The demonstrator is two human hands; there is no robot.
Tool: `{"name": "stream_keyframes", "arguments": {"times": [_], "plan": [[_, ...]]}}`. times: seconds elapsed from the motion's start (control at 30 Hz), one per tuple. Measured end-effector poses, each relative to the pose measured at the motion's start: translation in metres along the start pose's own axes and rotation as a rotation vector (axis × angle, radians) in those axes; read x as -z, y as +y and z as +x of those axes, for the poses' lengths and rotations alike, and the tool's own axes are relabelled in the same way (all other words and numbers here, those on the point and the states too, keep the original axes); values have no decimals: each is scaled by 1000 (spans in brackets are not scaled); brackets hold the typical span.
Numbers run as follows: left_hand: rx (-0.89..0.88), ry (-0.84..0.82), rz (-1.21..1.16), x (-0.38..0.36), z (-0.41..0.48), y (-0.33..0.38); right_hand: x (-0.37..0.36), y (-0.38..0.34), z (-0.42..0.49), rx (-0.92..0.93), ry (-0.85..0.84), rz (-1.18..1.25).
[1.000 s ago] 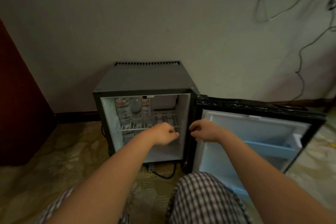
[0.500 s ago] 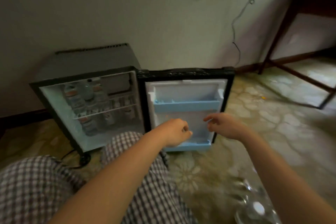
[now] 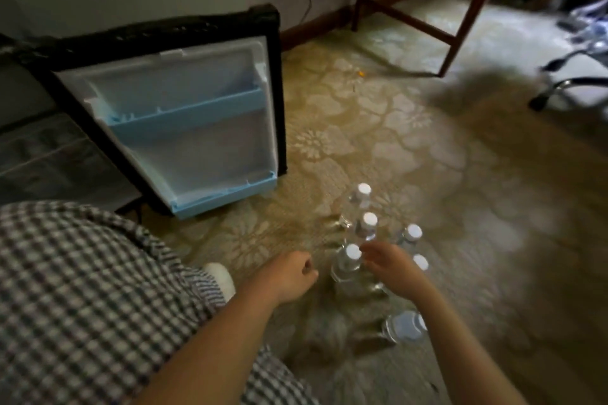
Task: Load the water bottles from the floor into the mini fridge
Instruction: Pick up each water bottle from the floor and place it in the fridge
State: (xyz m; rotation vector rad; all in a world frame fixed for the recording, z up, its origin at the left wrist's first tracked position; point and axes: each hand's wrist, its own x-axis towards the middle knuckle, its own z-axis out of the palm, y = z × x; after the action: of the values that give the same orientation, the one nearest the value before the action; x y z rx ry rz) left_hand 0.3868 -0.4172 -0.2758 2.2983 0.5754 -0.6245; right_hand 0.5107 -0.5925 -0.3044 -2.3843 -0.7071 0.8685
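Observation:
Several clear water bottles with white caps stand in a cluster on the patterned floor; the nearest upright one is between my hands, and another bottle stands closer to me. My right hand hovers over the cluster with fingers spread, holding nothing. My left hand is curled loosely just left of the bottles, empty. The mini fridge is at the left edge, its inside mostly out of view and blurred. Its door stands wide open, showing two blue door shelves with nothing on them.
My checked trouser leg fills the lower left. A wooden table's legs stand at the back right, and a chair base on castors is at the far right. A cable hangs down the wall.
My view has swung right and down from the fridge interior to the bottles on the floor. Both hands came away from the fridge and dropped to the bottle cluster.

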Motion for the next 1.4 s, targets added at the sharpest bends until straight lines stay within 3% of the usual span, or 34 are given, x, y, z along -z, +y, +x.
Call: {"name": "stream_keyframes", "arguments": {"times": [0.1, 0.23, 0.37, 0.6, 0.7, 0.87, 1.1, 1.4], "plan": [[-12, -42, -1, -28, 6, 11, -18, 36, -17, -70, 92, -75], [-46, -132, 42, -56, 11, 26, -34, 80, -33, -339, 94, -309], [-44, -208, 77, -67, 17, 27, -40, 98, -42, -535, 56, -246], [-16, -232, 74, -64, 19, 25, -42, 97, -46, -567, 119, -388], [-14, -249, 74, -64, 19, 24, -34, 86, -49, -514, 176, -314], [-19, -283, 25, -63, 16, 21, -8, 52, -54, -267, 250, -154], [-133, -264, -331, -44, 3, 22, 38, -19, -48, 98, 177, 100], [-153, 80, -592, -15, -8, 27, 47, -92, -36, 306, 243, 288]]}}
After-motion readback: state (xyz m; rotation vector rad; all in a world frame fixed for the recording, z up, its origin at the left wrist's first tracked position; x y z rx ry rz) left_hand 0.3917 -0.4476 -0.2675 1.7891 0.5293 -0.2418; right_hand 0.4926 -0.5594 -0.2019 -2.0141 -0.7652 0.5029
